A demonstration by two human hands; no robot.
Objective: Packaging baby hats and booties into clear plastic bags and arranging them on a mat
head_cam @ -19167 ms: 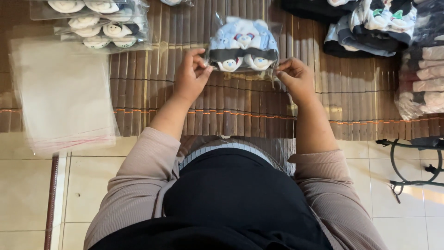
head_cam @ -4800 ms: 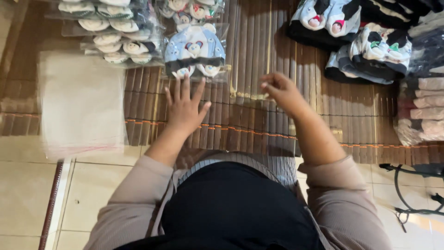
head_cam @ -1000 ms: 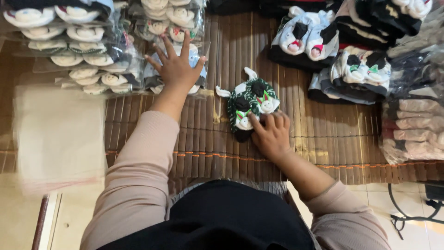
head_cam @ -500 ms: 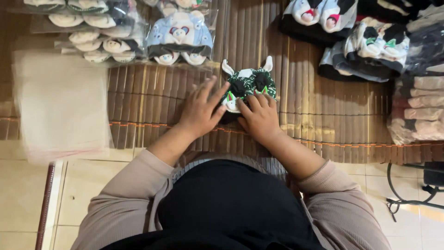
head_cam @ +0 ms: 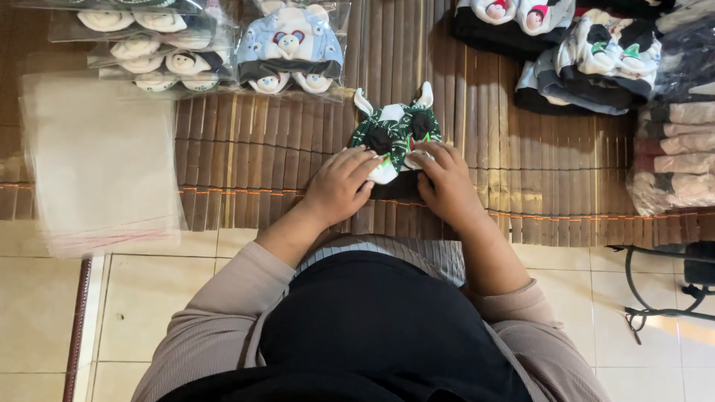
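A dark green patterned baby set with white ears [head_cam: 395, 130] lies on the bamboo mat [head_cam: 261, 164] just in front of me. My left hand [head_cam: 339, 182] rests on its lower left edge, fingers on the white part. My right hand [head_cam: 445, 182] presses on its lower right edge. Both hands cover the bottom of the set. A light blue baby set sealed in a clear bag [head_cam: 290, 48] lies farther back to the left.
A stack of empty clear plastic bags [head_cam: 100, 160] sits at the left. Bagged white sets [head_cam: 149, 45] are piled at the back left. Unbagged dark and patterned sets [head_cam: 581, 52] and folded pieces [head_cam: 674, 156] lie at the right. A black metal stand [head_cam: 663, 283] is on the tiled floor.
The left hand came back from the bagged sets at the far left and joined the right hand on the green set, which was pulled nearer to me.
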